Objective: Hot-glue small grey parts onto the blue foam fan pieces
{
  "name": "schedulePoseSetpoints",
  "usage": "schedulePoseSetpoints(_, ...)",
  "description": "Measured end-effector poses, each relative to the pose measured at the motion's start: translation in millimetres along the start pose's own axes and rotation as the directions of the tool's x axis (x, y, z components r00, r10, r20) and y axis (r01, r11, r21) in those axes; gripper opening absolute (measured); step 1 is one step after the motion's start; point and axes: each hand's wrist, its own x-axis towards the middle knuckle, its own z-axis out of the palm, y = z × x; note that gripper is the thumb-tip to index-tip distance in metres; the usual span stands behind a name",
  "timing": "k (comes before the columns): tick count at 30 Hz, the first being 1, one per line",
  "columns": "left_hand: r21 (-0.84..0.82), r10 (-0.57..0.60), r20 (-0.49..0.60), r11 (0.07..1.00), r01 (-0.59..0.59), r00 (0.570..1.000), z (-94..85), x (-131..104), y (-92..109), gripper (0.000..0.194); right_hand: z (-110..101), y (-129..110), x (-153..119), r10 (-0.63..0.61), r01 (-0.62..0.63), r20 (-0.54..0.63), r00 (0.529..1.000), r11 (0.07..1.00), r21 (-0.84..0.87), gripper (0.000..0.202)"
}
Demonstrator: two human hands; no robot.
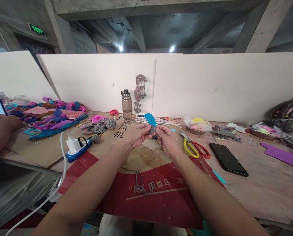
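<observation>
Centre frame: left hand [136,134] & right hand [166,139] both pinch a blue felt piece [150,119] w/ grey bit, raised off counter [264,183] for close work; scissors [194,147] near right.

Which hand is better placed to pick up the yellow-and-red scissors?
Probably the right hand: the yellow-and-red-handled scissors lie just beside it, while the left hand is farther away. Both pinch the blue curved felt piece.

Craft workshop: felt scraps [55,116], scissors [194,147], bare concrete ceiling [161,26].
</observation>
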Motion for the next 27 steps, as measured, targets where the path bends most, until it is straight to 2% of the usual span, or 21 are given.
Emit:
schedulePoseSetpoints(5, 0.017, 0.012, -0.073, 1.0, -0.01, 0.997, 4.9, 0, -5, 0.022, 0, 6, 0, -0.028, 0.027, -0.033, 0.999, 0.999, -0.043, 0.029)
schedulePoseSetpoints(9, 0.077, 0.084, -0.053, 0.994, -0.08, 0.995, 8.4, -2, -8, 0.024, 2, 4, -2, -0.121, 0.095, -0.111, 0.986, 0.971, -0.217, 0.027)
schedulePoseSetpoints(15, 0.088, 0.079, -0.04, 0.993, -0.075, 0.996, 22.9, -10, -7, 0.016, 3, 2, -1, -0.22, 0.131, -0.181, 0.959, 0.904, -0.408, 0.022)
schedulePoseSetpoints(20, 0.219, 0.123, -0.032, 0.969, -0.113, 0.992, 26.1, -12, -9, 0.014, 3, 6, -1, -0.298, 0.187, -0.13, 0.946, 0.825, -0.533, 0.016)
schedulePoseSetpoints(24, 0.244, 0.158, -0.085, 0.961, -0.133, 0.984, 19.0, -6, -13, 0.009, 2, 8, -2, -0.436, 0.303, -0.035, 0.899, 0.678, -0.67, 0.012)
schedulePoseSetpoints(27, 0.246, 0.189, -0.134, 0.957, -0.152, 0.973, 16.6, -3, -13, 0.006, 2, 9, -3, -0.477, 0.346, 0.022, 0.879, 0.604, -0.718, 0.011)
